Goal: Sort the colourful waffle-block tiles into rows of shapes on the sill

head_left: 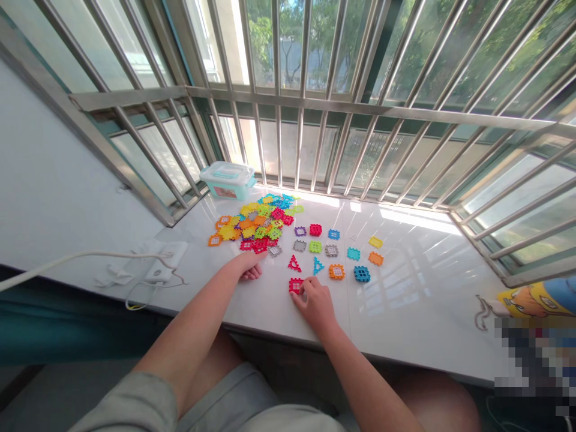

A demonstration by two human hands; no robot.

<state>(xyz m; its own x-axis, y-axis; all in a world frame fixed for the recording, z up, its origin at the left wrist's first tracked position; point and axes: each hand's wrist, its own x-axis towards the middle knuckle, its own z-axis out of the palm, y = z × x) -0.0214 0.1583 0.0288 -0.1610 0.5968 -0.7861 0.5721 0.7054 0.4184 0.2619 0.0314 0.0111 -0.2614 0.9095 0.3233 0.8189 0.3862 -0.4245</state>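
My left hand rests on the white counter at the near edge of a heap of colourful plastic tiles. Its thumb stretches toward the red tiles, apart from the loosely bent fingers, and nothing shows in it. Between the thumb and fingers of my right hand is a red window-shaped tile, lying on the counter. Beyond that tile are a red triangle and a blue triangle. An orange window tile and a blue one lie to the right.
More spread-out tiles, among them a green one and a yellow one, lie farther back. A lidded plastic box stands by the barred window. At left are a power strip and cables; a yellow-and-blue printed object lies at right.
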